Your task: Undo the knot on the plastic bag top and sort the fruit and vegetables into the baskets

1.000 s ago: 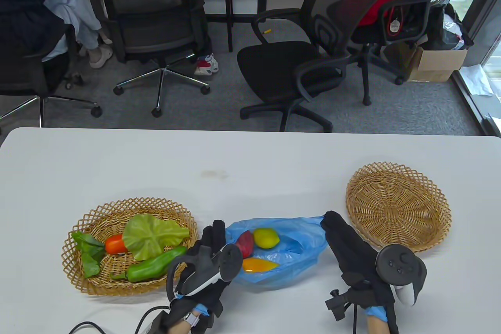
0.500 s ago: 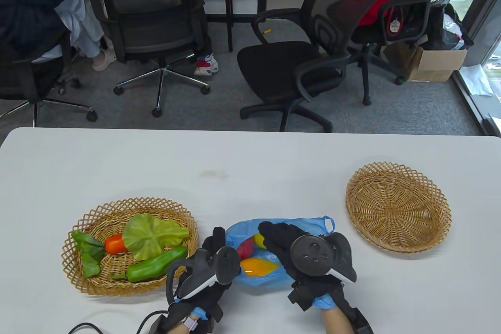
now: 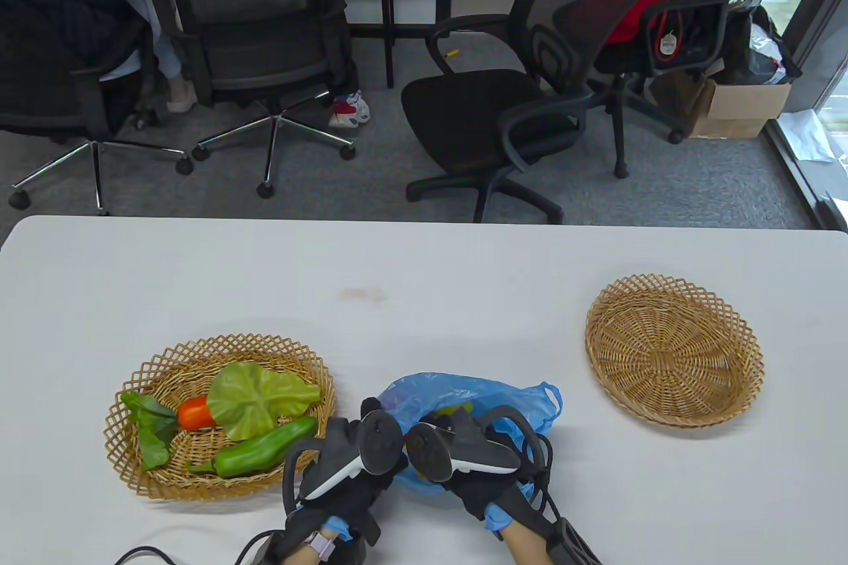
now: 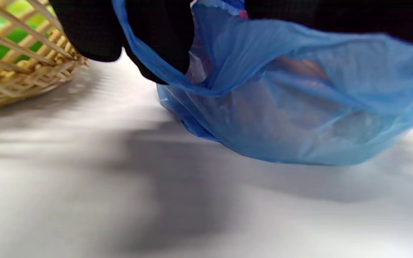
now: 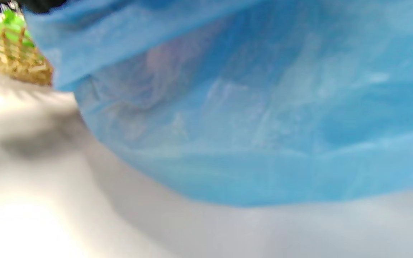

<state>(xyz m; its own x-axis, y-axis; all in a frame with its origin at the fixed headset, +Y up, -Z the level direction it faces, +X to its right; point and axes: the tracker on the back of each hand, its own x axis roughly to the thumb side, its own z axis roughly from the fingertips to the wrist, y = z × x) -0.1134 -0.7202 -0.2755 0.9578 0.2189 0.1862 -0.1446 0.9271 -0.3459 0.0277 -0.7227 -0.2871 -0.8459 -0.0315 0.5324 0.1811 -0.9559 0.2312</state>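
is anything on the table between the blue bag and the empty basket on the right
Nothing visible does. The table is bare between the blue bag and the empty basket. Both hands sit at the bag's near side: the left hand pinches its edge, and the right hand is over it.

Office setting. A white desk [image 3: 424,273] is set on grey carpet [image 3: 371,187]. Black mesh swivel chairs on castor bases are seen behind it: one empty [image 3: 503,108], one [image 3: 258,28] at a further desk, one [image 3: 662,15] draped with a red garment. A seated person [image 3: 59,8] is partly visible top left. A cardboard box [image 3: 742,104] is parked by a full-height window [image 3: 815,15] at right. Dark desk legs [image 3: 387,2] are visible at the back.
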